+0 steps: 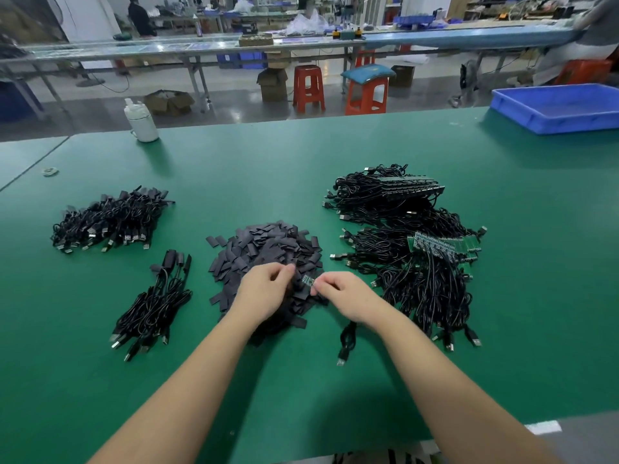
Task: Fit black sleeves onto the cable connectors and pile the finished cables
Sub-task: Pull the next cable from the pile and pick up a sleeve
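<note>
No readable text, label, brand, number or sign can be made out anywhere in the frame; the small green circuit boards (445, 246) at right of centre are too blurred for any markings to be read.
</note>
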{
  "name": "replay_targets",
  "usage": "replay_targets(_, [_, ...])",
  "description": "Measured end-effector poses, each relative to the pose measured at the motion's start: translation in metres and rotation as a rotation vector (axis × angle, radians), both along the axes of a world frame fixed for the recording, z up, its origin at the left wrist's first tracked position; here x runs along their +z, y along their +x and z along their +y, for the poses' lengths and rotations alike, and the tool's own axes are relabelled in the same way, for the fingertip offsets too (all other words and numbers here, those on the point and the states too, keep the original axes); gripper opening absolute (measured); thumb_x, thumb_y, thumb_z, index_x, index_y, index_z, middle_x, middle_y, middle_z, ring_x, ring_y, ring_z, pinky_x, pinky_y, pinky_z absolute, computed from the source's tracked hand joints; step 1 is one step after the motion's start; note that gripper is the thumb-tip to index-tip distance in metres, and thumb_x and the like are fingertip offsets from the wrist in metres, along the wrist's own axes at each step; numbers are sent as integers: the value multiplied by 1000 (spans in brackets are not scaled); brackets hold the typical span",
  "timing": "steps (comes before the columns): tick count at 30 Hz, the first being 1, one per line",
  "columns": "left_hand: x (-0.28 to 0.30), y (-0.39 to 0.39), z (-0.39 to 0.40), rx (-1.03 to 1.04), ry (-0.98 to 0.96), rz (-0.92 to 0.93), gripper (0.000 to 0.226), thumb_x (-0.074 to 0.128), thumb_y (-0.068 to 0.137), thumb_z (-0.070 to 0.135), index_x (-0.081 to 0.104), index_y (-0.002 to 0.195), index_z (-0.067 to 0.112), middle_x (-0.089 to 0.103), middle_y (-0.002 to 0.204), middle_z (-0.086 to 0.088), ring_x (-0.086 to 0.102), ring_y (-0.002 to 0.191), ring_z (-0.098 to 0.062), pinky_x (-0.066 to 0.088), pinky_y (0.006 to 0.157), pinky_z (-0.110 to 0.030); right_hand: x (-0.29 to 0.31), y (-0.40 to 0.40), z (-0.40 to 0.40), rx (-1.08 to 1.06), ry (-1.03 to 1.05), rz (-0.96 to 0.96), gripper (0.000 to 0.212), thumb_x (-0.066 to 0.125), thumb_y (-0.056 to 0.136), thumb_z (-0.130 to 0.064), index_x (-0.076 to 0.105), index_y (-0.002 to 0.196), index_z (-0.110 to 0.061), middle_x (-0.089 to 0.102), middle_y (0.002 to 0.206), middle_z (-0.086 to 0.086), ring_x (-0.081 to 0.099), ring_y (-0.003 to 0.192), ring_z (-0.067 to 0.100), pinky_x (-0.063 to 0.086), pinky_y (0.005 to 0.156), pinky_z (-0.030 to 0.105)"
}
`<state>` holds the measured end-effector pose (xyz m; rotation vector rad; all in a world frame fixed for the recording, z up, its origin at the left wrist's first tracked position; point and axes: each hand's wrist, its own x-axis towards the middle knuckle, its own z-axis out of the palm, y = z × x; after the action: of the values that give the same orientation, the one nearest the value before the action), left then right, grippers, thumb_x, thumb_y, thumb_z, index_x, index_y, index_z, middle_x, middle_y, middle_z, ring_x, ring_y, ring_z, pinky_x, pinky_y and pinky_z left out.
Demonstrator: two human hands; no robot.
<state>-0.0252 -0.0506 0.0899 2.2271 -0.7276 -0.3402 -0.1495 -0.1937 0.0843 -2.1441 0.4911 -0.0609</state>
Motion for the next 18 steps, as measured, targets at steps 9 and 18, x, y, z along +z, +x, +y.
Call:
replay_targets(9, [-38, 11, 32, 77, 402, -258, 43, 69, 78, 60, 53, 102, 29, 64, 91, 8, 62, 84, -18, 50, 67, -31, -49, -3, 13, -95, 244, 14, 29, 55, 102, -28, 73, 83, -14, 60, 55, -19, 33, 44, 8, 30, 47, 24])
replay_targets(18, [-42, 9, 29, 74, 385, -246, 21, 71, 83, 43, 58, 90, 28, 58, 93, 6, 59, 85, -18, 50, 71, -31, -67, -10, 2, -158, 585, -70, 21, 54, 102, -23, 72, 103, -13, 65, 76, -4, 40, 51, 6, 33, 47, 20])
